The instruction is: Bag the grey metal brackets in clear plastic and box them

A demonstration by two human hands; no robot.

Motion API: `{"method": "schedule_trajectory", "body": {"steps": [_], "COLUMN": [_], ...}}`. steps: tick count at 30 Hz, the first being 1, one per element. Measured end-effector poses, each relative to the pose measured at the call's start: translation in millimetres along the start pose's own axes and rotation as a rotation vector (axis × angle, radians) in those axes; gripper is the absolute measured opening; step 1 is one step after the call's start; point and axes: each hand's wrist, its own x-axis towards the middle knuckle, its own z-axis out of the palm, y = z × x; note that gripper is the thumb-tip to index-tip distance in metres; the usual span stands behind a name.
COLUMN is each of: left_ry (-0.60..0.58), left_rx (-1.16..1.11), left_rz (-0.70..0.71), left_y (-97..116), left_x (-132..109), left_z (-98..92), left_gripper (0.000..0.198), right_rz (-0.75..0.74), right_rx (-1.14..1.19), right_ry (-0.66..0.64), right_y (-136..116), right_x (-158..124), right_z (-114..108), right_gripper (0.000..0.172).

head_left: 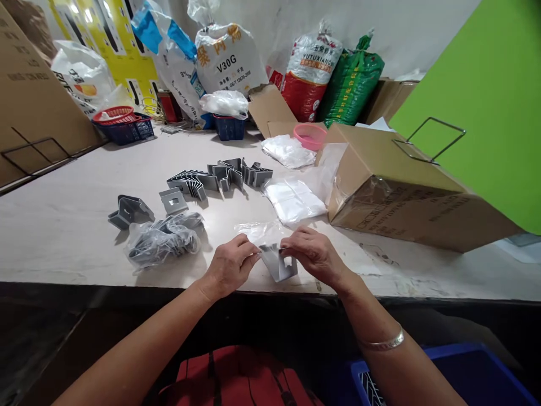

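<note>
At the table's front edge, my left hand [231, 264] and my right hand [313, 256] pinch a bent grey metal bracket [276, 266] from its two sides. A cut-out shows in the bracket near my right fingers. Just behind the hands lies a clear plastic bag [260, 230]; whether it touches the fingers is hidden. Left of my left hand, a clear bag filled with brackets [164, 241] rests on the table. Beside it are a single upright bracket [173, 201] and a small group of brackets [130, 211]. Further back stands a row of nested brackets [192, 181].
A stack of clear bags [293, 201] lies by a large cardboard box [406, 197] on the right. Behind are a pink basket [310, 136], a blue basket [230, 128] and full sacks [228, 62]. A blue crate [469, 372] sits below the table [236, 141].
</note>
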Motion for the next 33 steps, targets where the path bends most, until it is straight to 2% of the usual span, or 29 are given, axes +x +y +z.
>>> {"method": "schedule_trajectory", "body": {"steps": [3,5,8,10,12,15,17,21,23,26,28,30,33], "left_ry": [0.049,0.07,0.012,0.0,0.054,0.158,0.181,0.197,0.215,0.266,0.352,0.402,0.283], "left_rx": [-0.08,-0.165,-0.387,-0.615,-0.821,-0.965,-0.999,-1.043,-1.053,-1.022,-0.936,-0.75,-0.361], "left_rz": [-0.042,-0.14,-0.421,-0.615,-0.738,-0.81,-0.823,-0.831,-0.841,-0.832,-0.79,-0.692,-0.453], "left_y": [11,17,18,15,11,5,3,2,1,-2,-5,-7,-9], "left_x": [1,2,4,6,9,12,13,13,11,8,5,2,-3], "left_z": [6.5,10.8,13.7,12.6,9.0,1.3,-2.7,-3.8,-1.3,3.4,5.6,6.4,6.8], "left_gripper": [0.013,0.009,0.015,0.021,0.024,0.027,0.028,0.029,0.029,0.028,0.025,0.022,0.02], "right_rz": [0.014,0.051,0.097,0.152,0.286,0.562,0.693,0.849,0.9,0.928,0.938,0.961,0.995], "right_rx": [-0.136,-0.194,-0.137,-0.024,0.099,0.327,0.551,0.917,1.0,1.003,1.003,1.048,1.126], "right_ry": [-0.042,-0.053,-0.016,0.064,0.195,0.31,0.32,0.393,0.451,0.529,0.515,0.476,0.496], "right_y": [-7,-11,-13,-13,-13,-14,-16,-23,-29,-39,-46,-50,-45], "right_x": [3,8,13,11,4,-9,-16,-16,-13,-10,-10,-11,-10], "right_z": [8,12,15,16,17,24,32,47,52,58,60,60,56], "right_gripper": [0.02,0.022,0.02,0.016,0.017,0.025,0.024,0.017,0.014,0.012,0.011,0.01,0.013]}}
